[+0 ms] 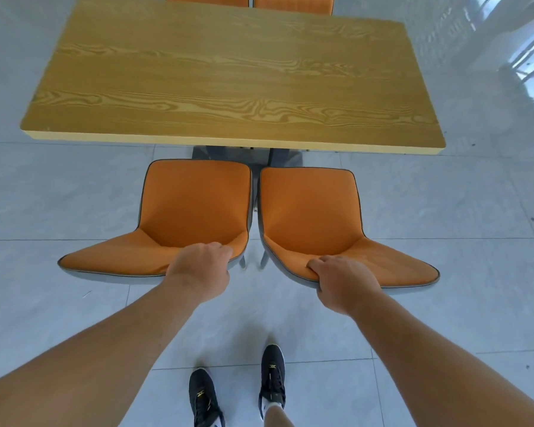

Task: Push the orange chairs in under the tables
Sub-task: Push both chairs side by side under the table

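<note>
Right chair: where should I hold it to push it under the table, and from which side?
Grip the top edge of the backrest, from behind. The right chair faces the table, so its back is the part nearest you, and its rim is thin enough to pinch. The right hand already holds it near the inner corner; a more central hold would probably push straighter.

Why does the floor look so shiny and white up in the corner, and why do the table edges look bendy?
In the head view, bright window light bounces off the glossy tiled floor at top right as glare. The wide-angle lens curves the wooden table edges and stretches both arms. The left hand and right hand, gripping the orange chairs, look sharp, not blurry.
</note>
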Demonstrator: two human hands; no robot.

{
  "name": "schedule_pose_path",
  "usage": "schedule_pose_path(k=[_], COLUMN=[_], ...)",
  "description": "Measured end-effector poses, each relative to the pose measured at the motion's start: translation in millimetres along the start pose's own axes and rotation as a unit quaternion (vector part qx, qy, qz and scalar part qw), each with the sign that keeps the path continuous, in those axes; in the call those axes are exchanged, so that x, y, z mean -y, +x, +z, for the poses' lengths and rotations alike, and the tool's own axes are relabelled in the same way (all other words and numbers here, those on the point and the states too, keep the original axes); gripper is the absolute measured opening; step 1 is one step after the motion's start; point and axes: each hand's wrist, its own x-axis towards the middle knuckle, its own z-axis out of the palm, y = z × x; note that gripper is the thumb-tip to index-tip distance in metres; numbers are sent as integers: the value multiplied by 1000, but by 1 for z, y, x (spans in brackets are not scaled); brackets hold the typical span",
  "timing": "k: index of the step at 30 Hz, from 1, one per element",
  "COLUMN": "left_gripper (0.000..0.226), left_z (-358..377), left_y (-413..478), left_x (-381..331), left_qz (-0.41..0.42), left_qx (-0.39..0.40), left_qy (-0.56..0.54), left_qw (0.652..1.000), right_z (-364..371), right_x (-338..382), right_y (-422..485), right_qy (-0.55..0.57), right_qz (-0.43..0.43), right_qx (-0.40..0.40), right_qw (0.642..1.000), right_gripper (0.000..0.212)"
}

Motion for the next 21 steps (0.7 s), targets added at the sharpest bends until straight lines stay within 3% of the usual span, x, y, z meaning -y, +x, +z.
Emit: schedule_pose_path(k=[3,5,14,21], left_gripper=[43,50,29,29], left_z=[1,-1,-4,2], left_y=[-7,-16,-6,-19], left_x=[9,21,19,9], left_qz=[16,9,63,67], left_qx=[-11,-23,-46,-44], left_qy=[-59,-54,-23,-26], left_qw=[998,998,997,996], right_z=[1,-1,-10,1], right_x=[-1,-3,27,12], right_y=[0,-1,19,-3], right_qy=[10,8,2,-7], right_qz=[-5,-13,-102,-105], right_qx=[3,7,-12,-7], right_qw=[1000,1000,995,994], right_gripper=[31,30,11,16])
